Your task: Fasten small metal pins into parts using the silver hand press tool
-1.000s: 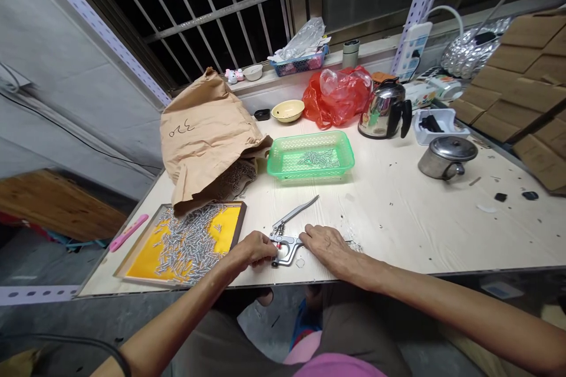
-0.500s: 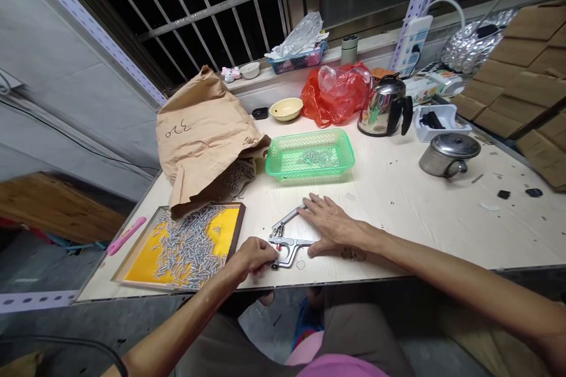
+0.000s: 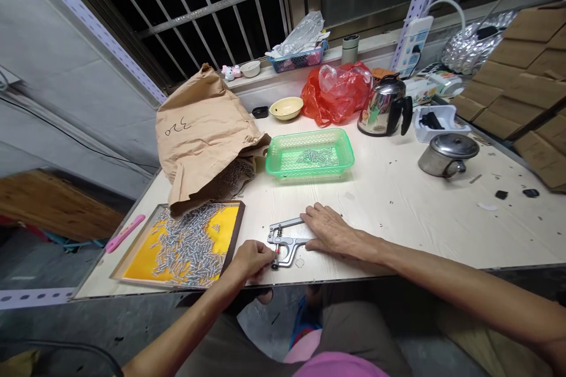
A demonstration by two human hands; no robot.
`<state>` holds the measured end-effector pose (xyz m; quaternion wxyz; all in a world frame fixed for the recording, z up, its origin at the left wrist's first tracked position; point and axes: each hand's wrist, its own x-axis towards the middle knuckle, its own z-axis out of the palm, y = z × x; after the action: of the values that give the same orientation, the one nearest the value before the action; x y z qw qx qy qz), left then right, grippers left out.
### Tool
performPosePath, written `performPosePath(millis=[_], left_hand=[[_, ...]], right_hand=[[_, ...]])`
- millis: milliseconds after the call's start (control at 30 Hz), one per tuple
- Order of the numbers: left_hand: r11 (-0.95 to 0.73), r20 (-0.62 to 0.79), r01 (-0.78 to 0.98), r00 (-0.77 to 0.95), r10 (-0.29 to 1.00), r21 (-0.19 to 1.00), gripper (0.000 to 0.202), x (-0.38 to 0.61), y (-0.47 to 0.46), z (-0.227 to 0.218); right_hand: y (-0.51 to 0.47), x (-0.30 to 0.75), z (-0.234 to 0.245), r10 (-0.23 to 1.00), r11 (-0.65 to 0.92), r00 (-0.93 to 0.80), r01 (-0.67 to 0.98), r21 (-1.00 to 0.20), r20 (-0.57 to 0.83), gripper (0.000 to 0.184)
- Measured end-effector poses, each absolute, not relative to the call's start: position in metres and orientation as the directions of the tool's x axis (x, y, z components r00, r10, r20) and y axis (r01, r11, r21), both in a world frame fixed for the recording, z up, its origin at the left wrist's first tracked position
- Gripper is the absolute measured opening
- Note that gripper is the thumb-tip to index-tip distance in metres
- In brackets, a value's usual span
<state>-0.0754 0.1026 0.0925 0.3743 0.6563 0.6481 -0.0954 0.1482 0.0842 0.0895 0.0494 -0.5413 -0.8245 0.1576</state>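
Note:
A grey metal pair of pliers (image 3: 288, 242) with a coil spring near its jaws lies on the table in front of me. My right hand (image 3: 331, 230) is wrapped round its two handles from the right. At the jaw end my left hand (image 3: 256, 258) is closed in a pinch; a small reddish part shows beside its fingertips, but what they hold is too small to make out. Just left of that hand lies a shallow yellow-bottomed tray (image 3: 226, 230), with many small silvery metal pieces (image 3: 188, 247) heaped in it.
Behind the pliers stands a green plastic basket (image 3: 274, 171) with some small metal pieces inside. A brown paper bag (image 3: 203, 135) leans over the tray's back edge. A pink-handled cutter (image 3: 125, 234) lies far left; a kettle (image 3: 382, 109) and lidded metal pot (image 3: 442, 159) stand right.
My right hand has closed on the pliers' handles, and the upper handle has swung down toward the lower one. My left hand stays at the jaws.

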Motion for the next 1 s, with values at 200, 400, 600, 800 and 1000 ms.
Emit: performPosePath(millis=[200,400,600,800,1000], left_hand=[[-0.586,-0.06,0.784,0.608,0.792,0.205,0.036,-0.045,0.09,0.101],[-0.764,-0.151,0.61,0.792,0.591,0.211,0.064,-0.026,0.111,0.09],[-0.73,-0.217,0.661,0.749,0.626,0.173,0.044,-0.019,0.116,0.1],[-0.666,-0.223,0.729,0.683,0.696,0.156,0.024,-0.015,0.117,0.092],[-0.621,-0.238,0.764,0.645,0.726,0.175,0.015,-0.013,0.117,0.089]], right_hand=[[0.077,0.143,0.093,0.904,0.371,-0.417,0.874,-0.315,-0.09,0.04],[0.076,0.149,0.086,0.898,0.373,-0.427,0.868,-0.327,-0.109,0.059],[0.07,0.157,0.094,0.905,0.363,-0.41,0.883,-0.298,-0.112,0.038],[0.077,0.153,0.09,0.894,0.385,-0.431,0.88,-0.279,-0.126,0.011],[0.084,0.149,0.083,0.888,0.363,-0.42,0.89,-0.275,-0.187,0.008]])
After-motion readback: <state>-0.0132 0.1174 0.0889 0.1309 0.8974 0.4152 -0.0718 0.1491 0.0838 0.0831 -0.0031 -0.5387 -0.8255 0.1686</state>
